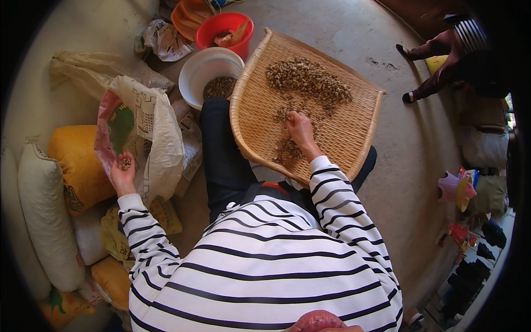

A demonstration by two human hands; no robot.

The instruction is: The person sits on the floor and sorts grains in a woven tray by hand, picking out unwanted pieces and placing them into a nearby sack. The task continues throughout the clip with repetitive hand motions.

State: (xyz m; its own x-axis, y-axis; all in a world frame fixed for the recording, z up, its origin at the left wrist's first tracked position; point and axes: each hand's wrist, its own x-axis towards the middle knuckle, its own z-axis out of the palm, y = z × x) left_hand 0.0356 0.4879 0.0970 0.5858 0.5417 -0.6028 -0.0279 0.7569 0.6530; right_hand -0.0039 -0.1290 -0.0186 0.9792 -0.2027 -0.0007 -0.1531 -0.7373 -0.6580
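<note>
A woven winnowing basket [352, 120] rests across my lap, bearing a heap of small brown pods or seeds [309, 79] towards its far side and loose debris [288, 151] nearer me. Over the middle of the basket, my right hand [300, 128] has its fingers curled together; a small piece appears to be at the fingertips. Out to the left, my left hand [125, 168] is palm up, with several small pale brown pieces [126, 164] lying in it. It is at the near edge of an open woven plastic sack [166, 141].
Beyond my left knee stand a white bucket [188, 79] with dark bits in it and a red basin [203, 37]. Full sacks [49, 224] line the left side. Another person [448, 54] is at the upper right, apart from my hands.
</note>
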